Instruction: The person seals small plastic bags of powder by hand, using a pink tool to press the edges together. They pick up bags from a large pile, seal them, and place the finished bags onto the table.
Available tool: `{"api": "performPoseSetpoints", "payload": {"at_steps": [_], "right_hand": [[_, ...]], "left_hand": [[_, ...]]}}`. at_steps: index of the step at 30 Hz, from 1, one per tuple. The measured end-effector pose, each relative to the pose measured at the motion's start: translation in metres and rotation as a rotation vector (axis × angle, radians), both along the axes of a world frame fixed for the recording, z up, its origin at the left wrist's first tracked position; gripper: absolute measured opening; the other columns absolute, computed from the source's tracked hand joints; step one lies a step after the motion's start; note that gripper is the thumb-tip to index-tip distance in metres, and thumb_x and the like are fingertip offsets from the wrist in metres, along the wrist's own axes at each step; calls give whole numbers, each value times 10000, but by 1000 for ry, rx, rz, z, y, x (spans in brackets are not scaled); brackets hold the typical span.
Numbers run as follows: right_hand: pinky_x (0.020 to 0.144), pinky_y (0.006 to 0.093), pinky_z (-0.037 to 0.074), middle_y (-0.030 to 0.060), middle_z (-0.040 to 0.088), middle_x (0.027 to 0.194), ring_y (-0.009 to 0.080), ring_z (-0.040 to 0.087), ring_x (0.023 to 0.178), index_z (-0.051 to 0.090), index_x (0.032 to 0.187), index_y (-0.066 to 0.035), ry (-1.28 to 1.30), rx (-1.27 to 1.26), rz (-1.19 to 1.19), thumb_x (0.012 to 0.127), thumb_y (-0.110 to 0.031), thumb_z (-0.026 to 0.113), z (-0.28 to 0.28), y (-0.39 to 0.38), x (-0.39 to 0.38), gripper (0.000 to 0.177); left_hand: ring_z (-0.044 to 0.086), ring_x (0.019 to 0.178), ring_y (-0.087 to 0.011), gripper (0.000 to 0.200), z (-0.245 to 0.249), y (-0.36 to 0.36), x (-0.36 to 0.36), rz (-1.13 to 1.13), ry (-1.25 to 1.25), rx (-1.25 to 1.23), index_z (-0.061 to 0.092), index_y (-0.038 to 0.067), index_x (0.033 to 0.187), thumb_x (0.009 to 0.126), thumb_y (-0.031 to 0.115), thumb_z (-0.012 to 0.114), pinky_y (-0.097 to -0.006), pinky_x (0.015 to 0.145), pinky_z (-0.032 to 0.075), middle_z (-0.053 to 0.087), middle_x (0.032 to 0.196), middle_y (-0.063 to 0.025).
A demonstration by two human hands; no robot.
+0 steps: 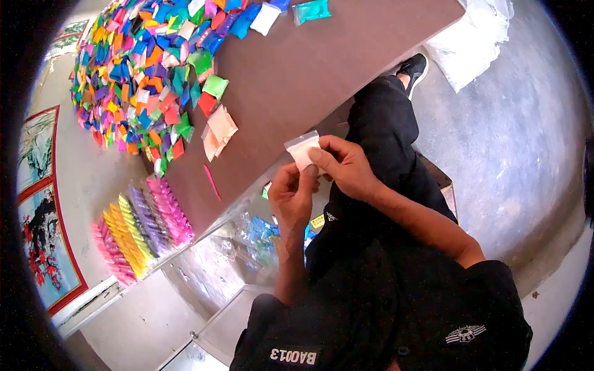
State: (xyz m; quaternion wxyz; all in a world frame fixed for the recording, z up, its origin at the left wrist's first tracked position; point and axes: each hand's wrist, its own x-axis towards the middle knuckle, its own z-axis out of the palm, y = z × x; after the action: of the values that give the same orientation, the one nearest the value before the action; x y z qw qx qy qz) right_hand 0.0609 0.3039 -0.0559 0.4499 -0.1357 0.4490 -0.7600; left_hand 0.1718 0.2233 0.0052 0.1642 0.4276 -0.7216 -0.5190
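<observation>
Between both hands, just off the table's edge, is a small plastic packet (pixel 302 149) with pale peach contents and a clear top strip. My left hand (pixel 296 190) pinches its lower edge with the thumb in front. My right hand (pixel 344 164) grips its right side, thumb pressed on the face. The fingers behind the packet are partly hidden. On the brown table (pixel 291 80), left of my hands, lie a few similar peach packets (pixel 219 131). A thin pink stick-like tool (pixel 212 182) rests near the table edge.
A large heap of colourful packets (pixel 142 68) covers the table's far left. Rows of twisted plastic-wrapped pieces (pixel 142 226) in pink, yellow and purple lie at the near-left corner. Clear and blue plastic wrappers (pixel 257 238) sit below the edge. A white plastic bag (pixel 473 43) is on the floor.
</observation>
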Motion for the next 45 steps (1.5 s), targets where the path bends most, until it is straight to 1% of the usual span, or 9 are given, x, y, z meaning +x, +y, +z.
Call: {"api": "performPoseSetpoints", "payload": {"at_steps": [7,10,17,20,26,30,32,36,45], "right_hand": [[676,249,487,0,670,892,70,590,788,684,1121,-15,-76,-34,44,1028,-218,654,-4,-5,5,226],[679,248,486,-1,671,889,65,592,789,689,1130,-16,23,-2,13,1025,-213,657,-6,-7,5,225],[711,254,502,-4,669,891,67,600,805,699,1103,-15,98,-12,22,1015,-199,667,-13,-10,7,207],[724,256,509,-5,674,895,66,605,816,703,1085,-13,142,-33,2,1011,-190,670,-12,-11,11,195],[748,257,522,-4,693,921,66,625,842,709,1083,-10,133,-10,74,1006,-187,676,-15,-8,13,196],[759,255,524,-4,702,935,66,635,858,709,1086,-8,139,-20,74,1008,-200,675,-12,-6,11,209],[762,255,524,-5,701,934,66,635,859,710,1082,-9,139,-31,79,1007,-197,677,-13,-5,12,205],[768,255,525,-12,696,926,67,637,863,710,1071,-10,160,-41,77,1001,-179,684,-12,-4,15,185],[737,248,509,-23,668,903,51,602,836,694,1033,-26,166,-84,25,997,-151,674,-23,-5,13,131]], "left_hand": [[650,743,-119,239,-5,-4,7,20,68,59,685,1,1049,969,219,741,-252,691,509,715,846,-68],[650,748,-121,243,-9,-10,11,-7,54,57,684,3,1050,966,224,741,-257,695,511,712,848,-66],[630,770,-107,204,-6,-19,11,-81,64,23,689,15,1038,976,206,727,-258,722,497,700,860,-42],[620,832,-69,202,-9,-19,14,29,102,82,690,-8,1034,976,180,733,-236,746,490,700,903,-17],[586,816,-55,159,-33,-24,33,9,171,50,685,3,990,974,154,731,-230,727,467,666,887,16],[583,816,-49,148,-27,-23,32,-40,161,-10,694,2,1010,979,144,723,-222,723,461,672,890,19],[581,817,-45,151,-22,-17,23,52,208,70,704,4,1037,981,143,722,-216,720,454,676,894,21],[586,820,-49,157,-28,-21,26,63,240,89,707,2,1060,982,137,720,-215,725,457,683,900,13],[603,827,-59,154,-19,-19,23,-45,235,85,700,-9,1059,993,130,704,-221,762,478,684,904,9]]}}
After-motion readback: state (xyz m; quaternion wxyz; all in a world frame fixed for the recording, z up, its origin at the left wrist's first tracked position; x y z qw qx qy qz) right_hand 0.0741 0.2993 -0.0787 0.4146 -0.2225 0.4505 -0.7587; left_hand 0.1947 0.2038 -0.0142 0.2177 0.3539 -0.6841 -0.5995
